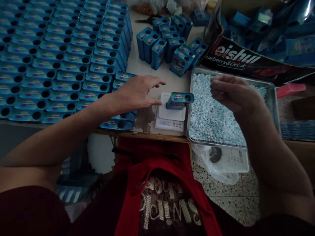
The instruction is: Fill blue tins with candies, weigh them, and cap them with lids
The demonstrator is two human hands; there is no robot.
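A blue candy box (180,101) with a round dark hole in its top stands upright on a small white digital scale (169,124), whose display is lit. Just left of the box, my left hand (139,91) is open, thumb and fingers spread apart with nothing between them. My right hand (233,93) is over a metal tray (221,145) filled with small pale blue and white candies (209,114). Its fingers are pinched together, and whatever they hold, if anything, is hidden.
Rows of blue boxes (61,65) cover the left side of the table. Several more loose boxes (169,42) stand behind the scale. A black carton (236,59) full of blue boxes rises behind the tray. A pink scoop-like object (291,89) lies at the right.
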